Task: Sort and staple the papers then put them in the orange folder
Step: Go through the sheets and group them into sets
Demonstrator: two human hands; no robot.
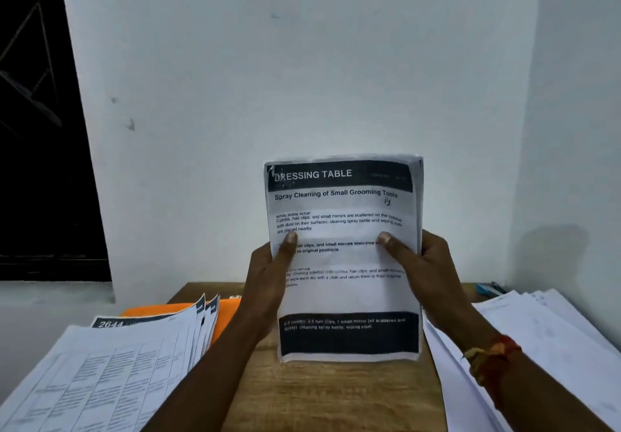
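Both hands hold a thin set of printed papers [342,216] upright above the wooden table [322,394]; its top page is headed "DRESSING TABLE". My left hand [268,283] grips the left edge, thumb on the front. My right hand [426,270] grips the right edge, thumb on the front too. The orange folder [225,314] lies at the back left, mostly covered by a fanned pile of printed papers [111,371]. A blue stapler [487,289] lies at the back right, partly hidden behind another pile.
A spread pile of white sheets [544,341] covers the right side of the table. A white wall stands close behind the table, and a dark window [37,122] is at the left.
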